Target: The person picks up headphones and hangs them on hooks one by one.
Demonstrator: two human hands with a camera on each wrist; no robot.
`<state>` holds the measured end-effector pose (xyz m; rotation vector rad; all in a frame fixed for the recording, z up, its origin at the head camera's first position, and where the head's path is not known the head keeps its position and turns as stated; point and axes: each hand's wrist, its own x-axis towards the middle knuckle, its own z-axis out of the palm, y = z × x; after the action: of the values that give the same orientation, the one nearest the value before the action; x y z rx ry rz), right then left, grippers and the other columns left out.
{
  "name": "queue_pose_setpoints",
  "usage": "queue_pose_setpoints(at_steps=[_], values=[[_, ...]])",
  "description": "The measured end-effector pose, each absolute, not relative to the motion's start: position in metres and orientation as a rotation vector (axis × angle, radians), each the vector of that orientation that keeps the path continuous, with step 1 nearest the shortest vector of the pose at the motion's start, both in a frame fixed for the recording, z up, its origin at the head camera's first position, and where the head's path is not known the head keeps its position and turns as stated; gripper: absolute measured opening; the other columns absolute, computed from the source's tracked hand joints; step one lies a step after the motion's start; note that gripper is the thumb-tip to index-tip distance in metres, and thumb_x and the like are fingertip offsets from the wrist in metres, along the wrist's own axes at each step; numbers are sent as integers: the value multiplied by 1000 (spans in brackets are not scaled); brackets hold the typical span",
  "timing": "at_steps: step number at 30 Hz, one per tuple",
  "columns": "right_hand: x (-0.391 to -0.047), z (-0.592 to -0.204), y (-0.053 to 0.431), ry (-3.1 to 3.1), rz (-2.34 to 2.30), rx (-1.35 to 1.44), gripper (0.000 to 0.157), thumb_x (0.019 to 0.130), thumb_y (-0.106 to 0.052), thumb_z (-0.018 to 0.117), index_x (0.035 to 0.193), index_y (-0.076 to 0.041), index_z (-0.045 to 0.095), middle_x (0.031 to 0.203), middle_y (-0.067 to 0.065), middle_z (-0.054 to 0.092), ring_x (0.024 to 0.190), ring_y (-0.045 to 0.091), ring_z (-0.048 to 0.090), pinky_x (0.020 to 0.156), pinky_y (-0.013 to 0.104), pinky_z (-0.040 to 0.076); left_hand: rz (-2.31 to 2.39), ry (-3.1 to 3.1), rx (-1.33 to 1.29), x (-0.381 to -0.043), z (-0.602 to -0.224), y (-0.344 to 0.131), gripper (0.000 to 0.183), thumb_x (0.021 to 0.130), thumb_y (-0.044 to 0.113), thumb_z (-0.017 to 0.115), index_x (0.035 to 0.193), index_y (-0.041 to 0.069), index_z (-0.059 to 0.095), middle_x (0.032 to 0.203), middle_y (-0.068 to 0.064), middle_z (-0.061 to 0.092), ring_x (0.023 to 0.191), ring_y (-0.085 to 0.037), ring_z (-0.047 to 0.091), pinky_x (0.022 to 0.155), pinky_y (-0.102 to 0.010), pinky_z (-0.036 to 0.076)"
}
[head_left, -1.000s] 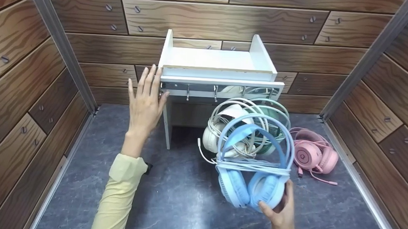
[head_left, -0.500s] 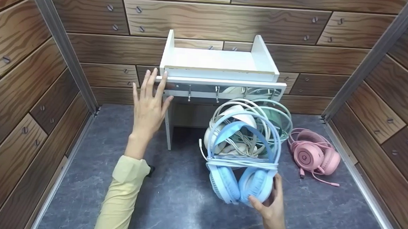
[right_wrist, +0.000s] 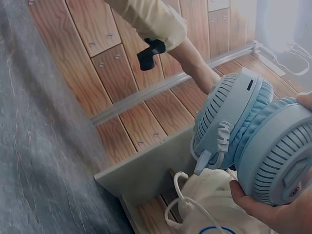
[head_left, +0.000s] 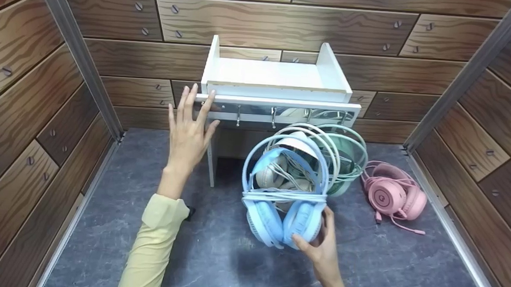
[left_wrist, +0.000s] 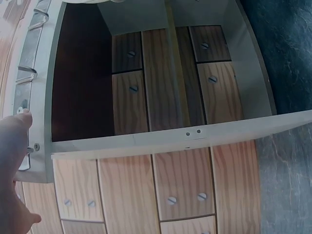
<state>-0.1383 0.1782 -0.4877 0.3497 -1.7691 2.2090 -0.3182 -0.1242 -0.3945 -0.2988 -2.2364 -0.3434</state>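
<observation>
My right hand (head_left: pixel 324 254) grips a light blue headset (head_left: pixel 267 218) by its right ear cup, thumb at the front and fingers behind. Its cable is wound around the frame below the headband, which stands upward. In the right wrist view, both blue ear cups (right_wrist: pixel 278 156) appear close up. My left hand (head_left: pixel 187 142) rests with straight fingers at the left end of the hook rail (head_left: pixel 257 111) on a white shelf (head_left: pixel 262 92). A white headset (head_left: pixel 299 142) and a green headset (head_left: pixel 344 163) hang at the rail's right, partly hidden by the blue one.
A pink headset (head_left: pixel 386 196) lies on the dark floor (head_left: pixel 214 264) to the right, its microphone pointing outward. Two bare hooks (head_left: pixel 273 117) show on the rail's left part. Wood-patterned walls (head_left: pixel 283 24) with metal edges enclose the sides and back.
My right hand has carried the blue headset leftward and slightly up, in front of the white headset. My left hand has shifted slightly right along the rail's end.
</observation>
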Motion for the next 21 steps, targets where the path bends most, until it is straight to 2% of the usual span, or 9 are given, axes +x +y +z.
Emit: queue_pose_setpoints(at_steps=[13,21], values=[[-155,-479,151,-1787,2218,456,88,64,13,70,137,-1,24,129,18,39,113,24,48,92,34,47,-380,-2238,-309,-318,-394,-125,60,93,44,45,146,36,19,154,-2,10,142,-20,4,111,-54,6],[-168,-474,138,-1806,2210,491,88,65,10,72,137,-3,24,132,16,37,118,23,44,97,29,43,-452,-2225,-345,-316,-392,-128,53,95,40,43,145,35,24,153,1,14,142,-18,7,110,-55,10]])
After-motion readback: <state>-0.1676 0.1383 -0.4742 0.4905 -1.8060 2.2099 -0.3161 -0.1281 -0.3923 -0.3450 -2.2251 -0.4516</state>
